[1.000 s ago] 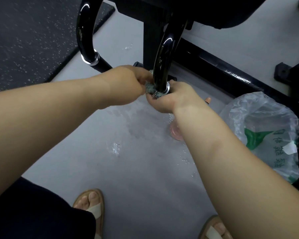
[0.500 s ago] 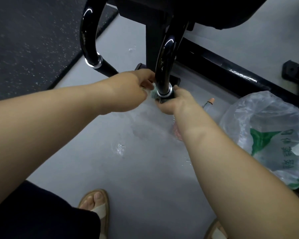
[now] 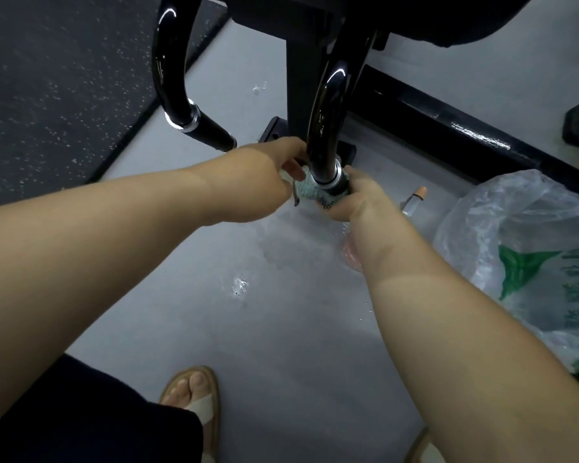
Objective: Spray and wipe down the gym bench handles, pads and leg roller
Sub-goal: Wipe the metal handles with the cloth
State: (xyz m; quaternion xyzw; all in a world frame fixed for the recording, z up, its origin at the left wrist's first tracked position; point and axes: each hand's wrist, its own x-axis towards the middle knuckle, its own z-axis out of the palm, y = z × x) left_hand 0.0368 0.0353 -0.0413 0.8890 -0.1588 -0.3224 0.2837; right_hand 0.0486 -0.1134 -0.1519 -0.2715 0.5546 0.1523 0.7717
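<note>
Down low, our right hand [image 3: 351,200] grips the greenish cloth [image 3: 310,192], which is wrapped round the near handle [image 3: 328,105] just below its chrome collar [image 3: 335,177], our fingers curled about it. Our left hand [image 3: 268,175] pinches the cloth's loose edge on the other side of the tube, so both hands sit close together. The far handle [image 3: 173,71] curves off to the left, well apart from them. Water glistens on the grey floor [image 3: 281,242] beneath. A clear plastic bag [image 3: 522,235] with green print lies to the right, near the black base bar [image 3: 448,128]. Our sandalled foot [image 3: 194,392] shows below.
</note>
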